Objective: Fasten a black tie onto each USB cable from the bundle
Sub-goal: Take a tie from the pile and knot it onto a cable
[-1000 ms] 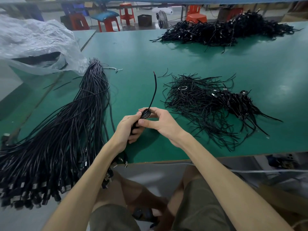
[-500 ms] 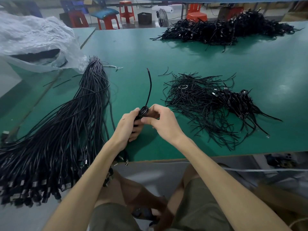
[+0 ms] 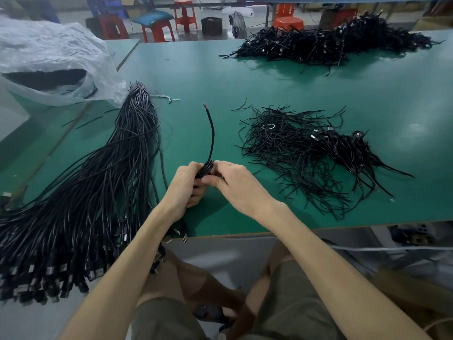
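On the table (image 3: 196,77), cable bundle (image 3: 103,182) lies left, ends over front edge. Tie pile (image 3: 294,148) sits to its right; btwn them left hand (image 3: 182,185) & right hand (image 3: 235,185) grip one cable (image 3: 212,136). Bag (image 3: 49,57) back left, cable heap (image 3: 331,42) far right, stools (image 3: 183,13) behind.

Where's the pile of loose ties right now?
In the head view the ties lie on the green table, just right of the right hand holding the cable, nearer than the far heap.

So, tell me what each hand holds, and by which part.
The left hand and right hand both grip one cable at its coil; the free end sticks up.
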A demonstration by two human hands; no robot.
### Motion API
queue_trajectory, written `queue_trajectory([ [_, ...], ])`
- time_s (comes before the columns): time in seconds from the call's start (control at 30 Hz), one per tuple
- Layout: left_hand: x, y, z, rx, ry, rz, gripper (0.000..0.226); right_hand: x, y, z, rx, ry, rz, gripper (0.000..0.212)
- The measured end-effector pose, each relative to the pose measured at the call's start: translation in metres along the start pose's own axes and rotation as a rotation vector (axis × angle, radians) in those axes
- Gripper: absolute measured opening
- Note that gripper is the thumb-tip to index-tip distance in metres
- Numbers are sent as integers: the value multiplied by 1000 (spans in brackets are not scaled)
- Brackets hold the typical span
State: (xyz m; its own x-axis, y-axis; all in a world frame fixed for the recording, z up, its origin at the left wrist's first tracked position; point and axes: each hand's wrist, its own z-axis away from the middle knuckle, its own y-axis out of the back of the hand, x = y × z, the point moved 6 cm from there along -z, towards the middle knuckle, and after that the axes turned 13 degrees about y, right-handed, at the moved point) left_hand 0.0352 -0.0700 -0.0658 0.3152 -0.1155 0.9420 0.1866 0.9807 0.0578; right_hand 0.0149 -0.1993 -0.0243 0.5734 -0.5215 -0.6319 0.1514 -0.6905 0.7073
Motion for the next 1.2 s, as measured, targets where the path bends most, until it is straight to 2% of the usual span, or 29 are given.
queue_trajectory([
  [0.43,-2,5,4,63,68,95,38,-14,0,5,172,134,-109,25],
  [0.57,0,7,5,73,76,175,47,-17,-7,2,229,133,-78,23],
  [0.7,-2,8,4,64,76,223,46,-19,-11,3,252,112,-55,23],
  [1.0,3,4,0,12,-63,126,44,-11,9,9,240,16,-131,29],
  [1.07,4,5,-1,-16,-86,136,40,-9,20,13,264,-8,-162,30],
  [1.2,10,4,7,-95,-158,73,15,-6,36,21,262,-39,-221,31],
])
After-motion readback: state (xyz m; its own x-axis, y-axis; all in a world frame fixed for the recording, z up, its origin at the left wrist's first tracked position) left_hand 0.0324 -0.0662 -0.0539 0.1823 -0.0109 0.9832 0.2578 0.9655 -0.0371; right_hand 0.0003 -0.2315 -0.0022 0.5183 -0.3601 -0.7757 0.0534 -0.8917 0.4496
